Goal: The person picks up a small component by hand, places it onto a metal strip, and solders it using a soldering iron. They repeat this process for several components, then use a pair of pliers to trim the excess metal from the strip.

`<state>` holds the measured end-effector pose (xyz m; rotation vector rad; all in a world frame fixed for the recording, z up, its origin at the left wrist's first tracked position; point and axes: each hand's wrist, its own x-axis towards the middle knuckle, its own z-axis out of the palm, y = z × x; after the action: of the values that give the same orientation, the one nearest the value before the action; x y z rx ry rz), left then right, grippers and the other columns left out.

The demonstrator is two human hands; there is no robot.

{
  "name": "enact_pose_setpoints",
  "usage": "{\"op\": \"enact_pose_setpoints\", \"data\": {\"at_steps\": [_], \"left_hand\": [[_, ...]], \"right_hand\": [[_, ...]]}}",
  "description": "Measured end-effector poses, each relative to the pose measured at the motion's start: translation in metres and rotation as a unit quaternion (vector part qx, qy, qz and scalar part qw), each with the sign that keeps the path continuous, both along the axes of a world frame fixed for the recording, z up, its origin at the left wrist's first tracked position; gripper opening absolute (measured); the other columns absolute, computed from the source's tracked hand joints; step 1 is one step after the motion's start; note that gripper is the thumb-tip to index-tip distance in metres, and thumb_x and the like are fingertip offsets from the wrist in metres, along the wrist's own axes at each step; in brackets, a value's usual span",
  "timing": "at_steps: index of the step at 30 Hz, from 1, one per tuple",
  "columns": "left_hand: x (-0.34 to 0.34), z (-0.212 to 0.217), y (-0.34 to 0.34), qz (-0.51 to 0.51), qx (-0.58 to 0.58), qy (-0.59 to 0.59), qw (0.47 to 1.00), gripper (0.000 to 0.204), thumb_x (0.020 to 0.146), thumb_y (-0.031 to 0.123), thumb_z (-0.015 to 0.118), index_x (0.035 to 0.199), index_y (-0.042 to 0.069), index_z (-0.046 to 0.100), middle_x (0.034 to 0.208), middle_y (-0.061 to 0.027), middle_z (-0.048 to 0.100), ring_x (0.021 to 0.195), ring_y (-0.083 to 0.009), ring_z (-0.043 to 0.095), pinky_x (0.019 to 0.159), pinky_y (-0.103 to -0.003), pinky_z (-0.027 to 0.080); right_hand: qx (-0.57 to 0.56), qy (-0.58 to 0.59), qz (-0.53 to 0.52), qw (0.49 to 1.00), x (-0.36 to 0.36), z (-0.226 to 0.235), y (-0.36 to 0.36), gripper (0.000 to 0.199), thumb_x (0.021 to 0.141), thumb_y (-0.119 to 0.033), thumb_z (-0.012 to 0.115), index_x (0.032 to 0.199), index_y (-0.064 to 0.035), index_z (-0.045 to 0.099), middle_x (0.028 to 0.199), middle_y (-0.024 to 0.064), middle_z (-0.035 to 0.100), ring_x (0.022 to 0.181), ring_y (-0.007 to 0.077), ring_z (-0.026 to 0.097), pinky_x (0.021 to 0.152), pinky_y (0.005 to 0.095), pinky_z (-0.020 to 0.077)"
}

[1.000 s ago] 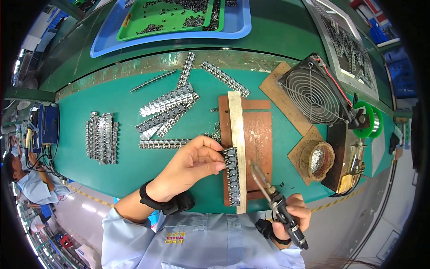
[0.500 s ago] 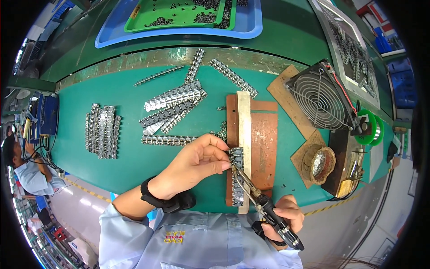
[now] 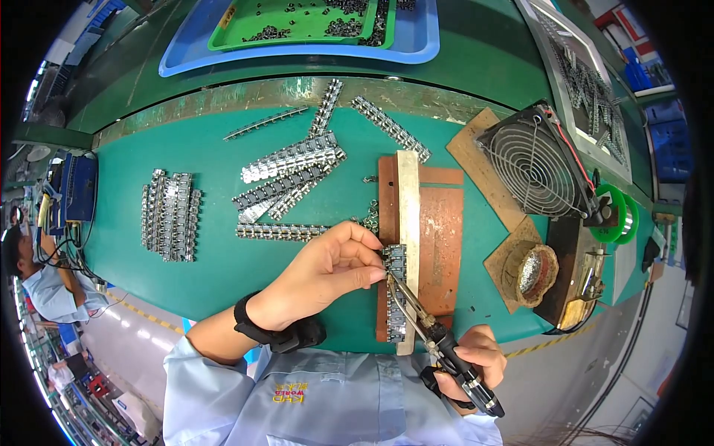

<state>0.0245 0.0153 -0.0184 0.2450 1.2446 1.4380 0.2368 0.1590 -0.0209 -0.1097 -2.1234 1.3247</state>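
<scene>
My right hand (image 3: 482, 358) is closed round the black handle of a soldering iron (image 3: 455, 363), which slants up and left. Its tip meets a strip of small dark-and-silver components (image 3: 396, 320), close to my left fingertips. That strip lies along the pale metal bar (image 3: 407, 201) of a brown jig board (image 3: 440, 253). With thumb and forefinger pinched at the strip's left edge, my left hand (image 3: 323, 273) is closed; whatever is between the fingers is too small to make out. Small loose metal parts (image 3: 370, 215) lie just beyond this hand.
Loose component strips (image 3: 290, 160) lie beyond my left hand, and a row of strips (image 3: 171, 215) sits farther left. On the right are a fan (image 3: 532, 160), a round pot (image 3: 534, 273) and a green solder spool (image 3: 613, 214). Trays (image 3: 297, 59) stand at the back.
The whole view has shifted very slightly. Both hands, the soldering iron and the strip keep practically the same places relative to each other.
</scene>
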Motion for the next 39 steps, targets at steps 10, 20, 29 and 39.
{"op": "enact_pose_setpoints", "data": {"at_steps": [10,20,29,39], "left_hand": [[0.0,0.0,0.001,-0.002,-0.001,0.007,1.0,0.026,0.081,-0.002,0.057,0.103,0.004,0.045,0.088,-0.0018,0.055,0.08,-0.0086,0.052,0.074,-0.021,0.041],[0.0,0.0,0.0,-0.001,-0.001,0.006,1.0,0.025,0.081,-0.002,0.057,0.102,0.004,0.045,0.087,-0.0018,0.055,0.079,-0.0084,0.052,0.073,-0.021,0.041],[0.001,0.0,0.0,0.001,0.001,0.004,1.0,0.025,0.081,0.0,0.058,0.102,0.004,0.045,0.088,-0.0018,0.055,0.08,-0.0082,0.052,0.073,-0.022,0.042],[0.001,0.003,0.0,0.0,0.0,0.003,1.0,0.027,0.081,0.001,0.058,0.104,0.004,0.044,0.087,-0.0012,0.055,0.08,-0.0086,0.052,0.074,-0.022,0.042]], "right_hand": [[-0.02,-0.012,-0.013,1.0,0.009,-0.001,-0.005,0.042,0.059,-0.022,0.077,0.087,-0.0021,0.053,0.058,0.0052,0.049,0.051,0.0173,0.043,0.048,0.0288,0.0336],[-0.029,-0.032,-0.012,0.999,0.009,0.0,-0.005,0.042,0.061,-0.026,0.076,0.086,-0.0025,0.052,0.058,0.0054,0.045,0.054,0.0178,0.04,0.049,0.0293,0.0319],[-0.003,-0.017,-0.007,1.0,0.012,-0.003,-0.003,0.044,0.064,-0.029,0.075,0.088,-0.0028,0.049,0.06,0.005,0.045,0.056,0.0168,0.04,0.053,0.0302,0.0326],[-0.085,0.018,-0.236,0.968,0.01,-0.038,-0.017,0.043,0.075,-0.035,0.064,0.095,-0.0031,0.043,0.065,0.004,0.044,0.057,0.0127,0.04,0.061,0.03,0.0324]]}}
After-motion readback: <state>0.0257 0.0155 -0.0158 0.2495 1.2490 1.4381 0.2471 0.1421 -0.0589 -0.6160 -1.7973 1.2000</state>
